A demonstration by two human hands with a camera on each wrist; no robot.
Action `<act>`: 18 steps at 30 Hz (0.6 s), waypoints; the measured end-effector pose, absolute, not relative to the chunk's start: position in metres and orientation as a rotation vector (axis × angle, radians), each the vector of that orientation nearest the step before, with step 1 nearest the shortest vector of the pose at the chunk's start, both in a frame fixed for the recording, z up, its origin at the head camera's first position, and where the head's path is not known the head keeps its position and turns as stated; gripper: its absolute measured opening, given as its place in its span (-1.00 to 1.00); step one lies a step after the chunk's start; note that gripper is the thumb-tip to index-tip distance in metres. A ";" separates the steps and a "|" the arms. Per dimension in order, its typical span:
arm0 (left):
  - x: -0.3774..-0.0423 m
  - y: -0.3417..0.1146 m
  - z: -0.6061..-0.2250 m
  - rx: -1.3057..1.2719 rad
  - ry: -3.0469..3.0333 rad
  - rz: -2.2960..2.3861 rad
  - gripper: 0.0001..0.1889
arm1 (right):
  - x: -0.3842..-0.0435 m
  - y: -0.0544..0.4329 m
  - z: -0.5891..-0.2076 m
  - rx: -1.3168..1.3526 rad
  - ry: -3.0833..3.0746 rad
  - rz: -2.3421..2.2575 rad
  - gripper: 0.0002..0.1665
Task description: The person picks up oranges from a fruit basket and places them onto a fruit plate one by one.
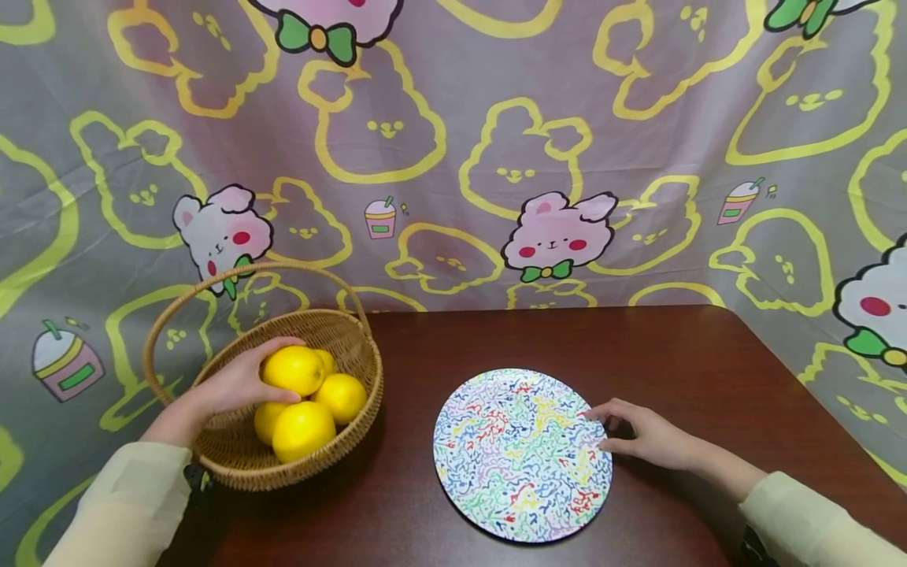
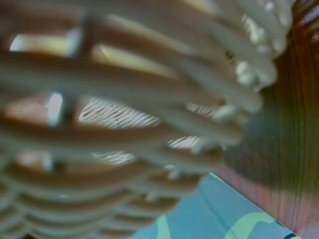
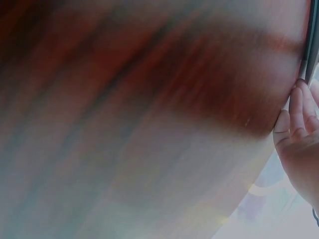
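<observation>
In the head view, my left hand (image 1: 244,380) reaches over the rim of a wicker basket (image 1: 354,429) and grips a yellow lemon (image 1: 292,370), thumb on the near side. Several more lemons (image 1: 305,431) lie beneath and beside it in the basket. A flat round board (image 1: 524,457) with multicoloured squiggles lies on the table. At its right edge my right hand (image 1: 648,435) touches the rim with thumb and fingertips, fingers loosely bent. Basket weave (image 2: 124,124) fills most of the left wrist view and hides the left hand. The right wrist view shows the right hand (image 3: 301,134) at its right border.
The dark brown table (image 1: 673,346) has a rounded far right corner. Behind it hangs a cartoon-patterned curtain (image 1: 453,157), which also runs along both sides. The basket's tall arched handle (image 1: 248,268) rises above the lemons.
</observation>
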State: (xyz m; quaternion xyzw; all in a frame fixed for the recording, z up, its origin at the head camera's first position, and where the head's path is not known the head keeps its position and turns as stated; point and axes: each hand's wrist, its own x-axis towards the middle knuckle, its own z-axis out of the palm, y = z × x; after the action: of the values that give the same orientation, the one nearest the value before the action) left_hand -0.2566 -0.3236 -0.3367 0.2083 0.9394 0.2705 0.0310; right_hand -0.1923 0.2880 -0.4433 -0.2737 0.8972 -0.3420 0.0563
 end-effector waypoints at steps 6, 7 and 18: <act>-0.254 -0.323 -0.336 0.633 2.913 0.838 -0.11 | -0.193 0.288 -0.444 -0.819 2.719 -1.039 -0.44; -0.254 -0.323 -0.336 0.632 2.914 0.842 -0.11 | -0.193 0.288 -0.444 -0.820 2.717 -1.041 -0.44; -0.247 -0.321 -0.331 0.599 2.923 0.854 -0.12 | -0.193 0.288 -0.443 -0.826 2.713 -1.046 -0.46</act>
State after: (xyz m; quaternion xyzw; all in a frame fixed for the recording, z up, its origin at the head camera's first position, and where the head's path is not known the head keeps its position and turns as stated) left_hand -0.2471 -0.3208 -0.3310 0.1931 0.9417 0.2750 0.0189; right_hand -0.1928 0.2880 -0.4435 -0.2728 0.8960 -0.3454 0.0592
